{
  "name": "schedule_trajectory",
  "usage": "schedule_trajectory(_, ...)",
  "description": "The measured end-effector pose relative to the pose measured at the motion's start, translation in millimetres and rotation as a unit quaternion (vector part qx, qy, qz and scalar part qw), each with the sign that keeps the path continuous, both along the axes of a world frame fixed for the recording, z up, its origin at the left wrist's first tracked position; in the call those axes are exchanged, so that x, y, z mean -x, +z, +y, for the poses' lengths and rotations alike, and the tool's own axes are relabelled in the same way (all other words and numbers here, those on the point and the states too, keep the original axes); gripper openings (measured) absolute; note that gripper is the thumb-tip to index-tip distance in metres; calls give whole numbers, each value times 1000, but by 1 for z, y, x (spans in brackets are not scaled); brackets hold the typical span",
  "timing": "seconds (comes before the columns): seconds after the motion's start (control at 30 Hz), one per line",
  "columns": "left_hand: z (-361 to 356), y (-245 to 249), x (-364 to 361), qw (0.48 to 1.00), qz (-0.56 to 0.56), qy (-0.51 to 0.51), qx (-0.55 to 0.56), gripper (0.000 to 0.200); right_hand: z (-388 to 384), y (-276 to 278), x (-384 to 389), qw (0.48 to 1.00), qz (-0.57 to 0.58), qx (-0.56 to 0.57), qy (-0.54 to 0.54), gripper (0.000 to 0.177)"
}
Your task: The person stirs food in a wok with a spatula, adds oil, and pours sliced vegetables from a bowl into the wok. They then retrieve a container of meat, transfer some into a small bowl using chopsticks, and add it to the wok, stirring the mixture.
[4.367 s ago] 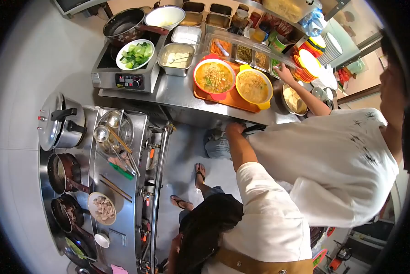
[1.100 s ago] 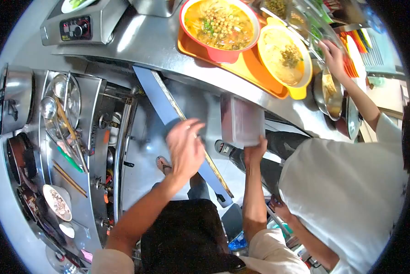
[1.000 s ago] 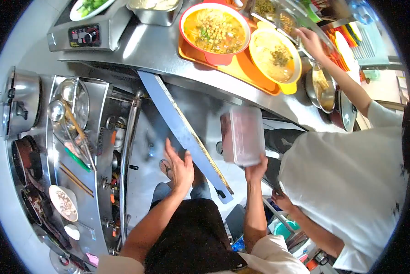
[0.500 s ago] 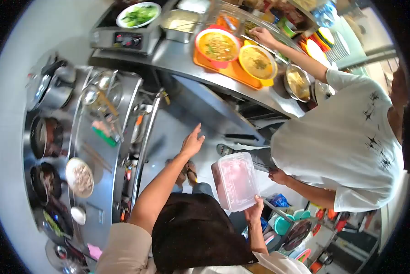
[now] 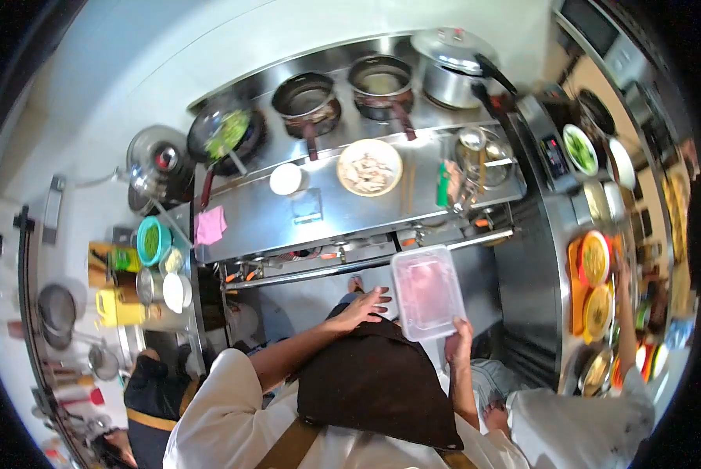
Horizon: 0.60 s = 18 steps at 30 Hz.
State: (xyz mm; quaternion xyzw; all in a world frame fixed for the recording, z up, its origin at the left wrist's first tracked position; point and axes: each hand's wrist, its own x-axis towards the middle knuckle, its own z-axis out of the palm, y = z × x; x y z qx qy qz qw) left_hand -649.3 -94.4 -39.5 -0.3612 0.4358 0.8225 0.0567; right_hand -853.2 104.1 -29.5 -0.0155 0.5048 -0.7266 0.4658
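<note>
My right hand (image 5: 459, 338) grips the lower right corner of a clear plastic food container (image 5: 427, 297). The container has a pale lid, and something pink shows through it. Left of it, my left hand (image 5: 360, 309) hovers in front of the dark apron (image 5: 378, 383) with its fingers spread and nothing in them. Beyond both hands, on the steel stove counter (image 5: 264, 223), lies a round plate (image 5: 371, 192) of pale sliced food. A small white bowl (image 5: 286, 179) is to the plate's left.
Along the back stand a wok (image 5: 200, 141) with greens, two dark saucepans (image 5: 304, 94) and a pressure cooker (image 5: 452, 82). At right a co-worker's arm (image 5: 626, 320) reaches over a counter with an orange tray (image 5: 575, 273) of soup bowls. Another person (image 5: 151, 399) is at lower left.
My view has swung left from the side counter to face the stove. The container stays in my right hand. My left hand has drawn back from reaching forward to near the apron.
</note>
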Motion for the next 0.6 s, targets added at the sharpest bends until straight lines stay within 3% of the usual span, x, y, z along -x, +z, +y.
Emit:
schedule_trajectory(0.07, -4, 23, -22, 994, -16, 107, 26, 82, -44, -18, -11, 997, -14, -7, 79, 57)
schedule_trajectory(0.1, -9, 20, -36, 989, -24, 143, 26, 82, -73, -23, -26, 995, 27, -23, 97, 41)
schedule_trajectory(0.13, -15, 33, -48, 978, -36, 202, 30, 76, -105, -9, -43, 989, 15, -11, 145, 40)
schedule_trajectory(0.17, -24, -1, -66, 955, -49, 293, 3, 71, -128, -39, -53, 976, 54, -75, 197, 40)
schedule_trajectory(0.2, -36, -37, -85, 924, -61, 377, -25, 66, -160, -35, -74, 971, 48, -54, 228, 41)
schedule_trajectory(0.23, -51, -22, -100, 909, -39, 414, -21, 60, -187, -41, -95, 961, 50, -52, 267, 44)
schedule_trajectory(0.27, -71, 5, -112, 890, -125, 438, -13, 59, -215, -44, -121, 955, 62, -55, 283, 51)
schedule_trajectory(0.33, -107, -36, -152, 860, -44, 503, 80, 57, -267, -43, -167, 948, 28, -41, 314, 55)
schedule_trajectory(0.4, -143, -41, -190, 846, 26, 514, 136, 52, -309, -74, -205, 942, -6, -46, 333, 55)
schedule_trajectory(0.43, -165, -42, -205, 839, -63, 524, 130, 49, -328, -71, -221, 937, 6, -50, 347, 55)
schedule_trajectory(0.57, -222, -59, -245, 824, -25, 536, 183, 44, -378, -76, -256, 918, 85, -83, 379, 54)
schedule_trajectory(0.6, -231, -56, -253, 846, -51, 476, 236, 43, -383, -76, -260, 919, 85, -88, 375, 54)
